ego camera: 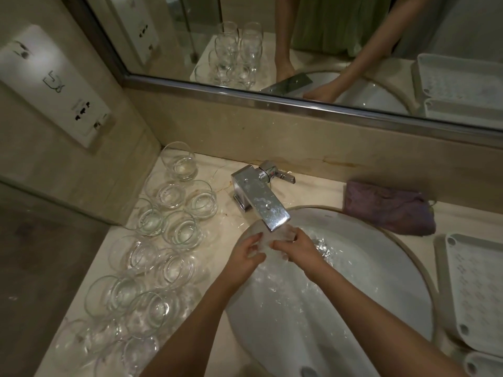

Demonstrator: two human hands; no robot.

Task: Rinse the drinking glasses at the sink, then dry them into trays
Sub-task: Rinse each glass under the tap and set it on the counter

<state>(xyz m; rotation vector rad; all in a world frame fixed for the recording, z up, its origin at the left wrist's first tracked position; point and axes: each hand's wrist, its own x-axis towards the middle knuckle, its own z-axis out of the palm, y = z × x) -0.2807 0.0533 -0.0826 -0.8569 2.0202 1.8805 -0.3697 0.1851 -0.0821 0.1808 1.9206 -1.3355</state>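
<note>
Forearms reach in from the bottom edge over the white sink (pixel 353 308), whose bowl carries a thin sheet of running water. To the right of the bowl, a white tray (pixel 479 295) with a perforated floor lies flat on the counter (pixel 313 191); a second tray (pixel 481 363) shows only its corner at the lower right. Neither tray holds a glass.

To the left of the bowl, a group of clear glasses (pixel 152 257) stands upright on the counter in two rough rows, running from the near edge back to the wall. Several sit rim against rim.

Over the far side of the bowl, the left hand (pixel 246 257) and the right hand (pixel 299 247) hold one glass (pixel 268 239) between them, directly under the spout of the chrome tap (pixel 261 202). Both sets of fingers curl round the glass from opposite sides. Water streams over it, blurring its outline.

Behind the bowl on the right, a folded purple cloth (pixel 389 208) rests against the wall. Above the counter, a mirror (pixel 326 50) reflects the glasses, hands and trays. A socket panel (pixel 54 85) is mounted on the left wall.
</note>
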